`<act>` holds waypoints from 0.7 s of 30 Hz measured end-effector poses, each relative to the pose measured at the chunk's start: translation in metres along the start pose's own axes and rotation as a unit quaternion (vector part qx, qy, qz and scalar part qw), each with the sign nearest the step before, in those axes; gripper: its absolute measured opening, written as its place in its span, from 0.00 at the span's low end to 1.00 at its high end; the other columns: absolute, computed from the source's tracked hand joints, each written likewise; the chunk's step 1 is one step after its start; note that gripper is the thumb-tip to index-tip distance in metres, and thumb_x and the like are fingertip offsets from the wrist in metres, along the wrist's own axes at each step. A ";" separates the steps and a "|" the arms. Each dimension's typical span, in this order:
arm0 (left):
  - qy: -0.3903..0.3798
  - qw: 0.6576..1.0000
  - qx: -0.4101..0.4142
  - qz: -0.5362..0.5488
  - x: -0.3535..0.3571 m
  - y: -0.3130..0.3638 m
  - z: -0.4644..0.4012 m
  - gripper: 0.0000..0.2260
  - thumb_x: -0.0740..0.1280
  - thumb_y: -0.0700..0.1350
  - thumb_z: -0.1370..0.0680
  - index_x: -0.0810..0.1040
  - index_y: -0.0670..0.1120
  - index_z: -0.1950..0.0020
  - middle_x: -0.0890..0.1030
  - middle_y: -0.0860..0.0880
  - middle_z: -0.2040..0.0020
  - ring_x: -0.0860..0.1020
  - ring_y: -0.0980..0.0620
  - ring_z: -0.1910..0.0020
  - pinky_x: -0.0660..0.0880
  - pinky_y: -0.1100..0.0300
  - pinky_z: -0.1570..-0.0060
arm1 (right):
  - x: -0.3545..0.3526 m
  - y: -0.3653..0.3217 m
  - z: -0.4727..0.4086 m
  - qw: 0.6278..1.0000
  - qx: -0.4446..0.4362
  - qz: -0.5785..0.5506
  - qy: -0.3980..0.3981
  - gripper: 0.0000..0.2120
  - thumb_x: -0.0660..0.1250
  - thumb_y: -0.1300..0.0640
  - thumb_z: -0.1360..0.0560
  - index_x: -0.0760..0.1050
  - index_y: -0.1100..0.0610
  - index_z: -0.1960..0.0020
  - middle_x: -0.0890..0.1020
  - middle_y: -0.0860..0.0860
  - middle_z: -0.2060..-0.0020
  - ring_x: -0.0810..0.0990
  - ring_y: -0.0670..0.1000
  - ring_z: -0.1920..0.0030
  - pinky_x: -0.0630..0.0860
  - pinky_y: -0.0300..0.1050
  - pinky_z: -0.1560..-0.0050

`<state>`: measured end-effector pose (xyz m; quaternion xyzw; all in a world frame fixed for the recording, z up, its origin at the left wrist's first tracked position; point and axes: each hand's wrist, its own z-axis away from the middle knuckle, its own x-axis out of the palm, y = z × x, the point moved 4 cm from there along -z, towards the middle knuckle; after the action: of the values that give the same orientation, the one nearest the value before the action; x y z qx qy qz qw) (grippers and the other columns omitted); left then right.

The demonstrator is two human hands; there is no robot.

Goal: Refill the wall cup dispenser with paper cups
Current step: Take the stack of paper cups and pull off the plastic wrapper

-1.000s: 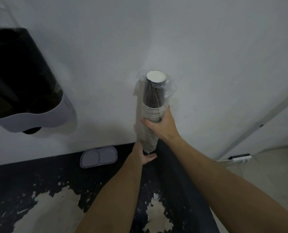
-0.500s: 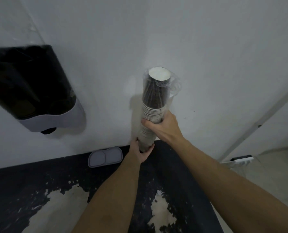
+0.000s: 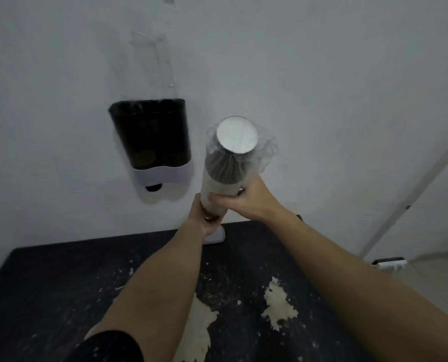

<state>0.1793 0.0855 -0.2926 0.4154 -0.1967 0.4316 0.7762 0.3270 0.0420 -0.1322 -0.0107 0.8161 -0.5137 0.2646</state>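
A tall stack of paper cups (image 3: 226, 163) in a clear plastic sleeve stands upright in front of the wall, its white top disc facing me. My right hand (image 3: 246, 198) grips the stack around its lower part. My left hand (image 3: 204, 220) holds the bottom end from below. The wall dispenser (image 3: 152, 142), dark translucent with a white base and a black outlet, hangs on the wall just left of the stack. A clear tube (image 3: 157, 66) rises from its top along the wall.
A dark table (image 3: 61, 283) with worn pale patches lies below my arms. A small grey tray (image 3: 216, 237) sits at its back edge, mostly hidden by my left hand. A white power strip (image 3: 388, 263) lies on the floor at right.
The cup stack has risen and tilted toward me, both hands still on it. My view has swung left, so the dispenser now sits near the middle, close beside the stack.
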 end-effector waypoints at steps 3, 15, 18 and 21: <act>-0.003 0.998 0.036 -0.047 -0.033 0.040 0.029 0.20 0.68 0.54 0.24 0.79 0.44 0.37 0.82 0.43 0.40 0.81 0.48 0.46 0.81 0.58 0.59 | 0.033 -0.029 0.013 0.998 -0.002 -0.024 -0.060 0.20 0.80 0.61 0.30 0.79 0.62 0.40 0.85 0.53 0.46 0.82 0.39 0.48 0.81 0.38 0.48; 0.157 0.958 0.220 -0.098 -0.179 0.207 0.140 0.40 0.75 0.55 0.36 0.64 0.51 0.26 0.78 0.42 0.39 0.82 0.40 0.47 0.82 0.44 0.56 | 0.163 -0.087 0.018 0.953 0.028 0.032 -0.299 0.26 0.63 0.54 0.16 0.61 0.45 0.20 0.66 0.36 0.28 0.63 0.18 0.39 0.57 0.14 0.42; 0.162 0.936 0.286 -0.127 -0.184 0.231 0.173 0.36 0.73 0.55 0.29 0.59 0.54 0.26 0.76 0.45 0.40 0.80 0.45 0.48 0.81 0.50 0.61 | 0.182 -0.077 0.022 0.938 0.050 0.075 -0.335 0.31 0.64 0.59 0.18 0.60 0.38 0.21 0.68 0.39 0.26 0.68 0.31 0.31 0.66 0.31 0.31; 0.159 0.910 0.332 -0.190 -0.186 0.249 0.188 0.34 0.73 0.56 0.29 0.59 0.56 0.28 0.74 0.45 0.37 0.79 0.46 0.47 0.80 0.52 0.62 | 0.198 -0.076 0.031 0.930 0.121 -0.001 -0.346 0.29 0.58 0.64 0.19 0.63 0.44 0.21 0.78 0.45 0.36 0.79 0.46 0.40 0.78 0.41 0.41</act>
<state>-0.1208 -0.0910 -0.1892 0.6044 0.1667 0.3767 0.6819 0.1510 -0.0767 -0.1619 -0.1563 0.6056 -0.5732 0.5294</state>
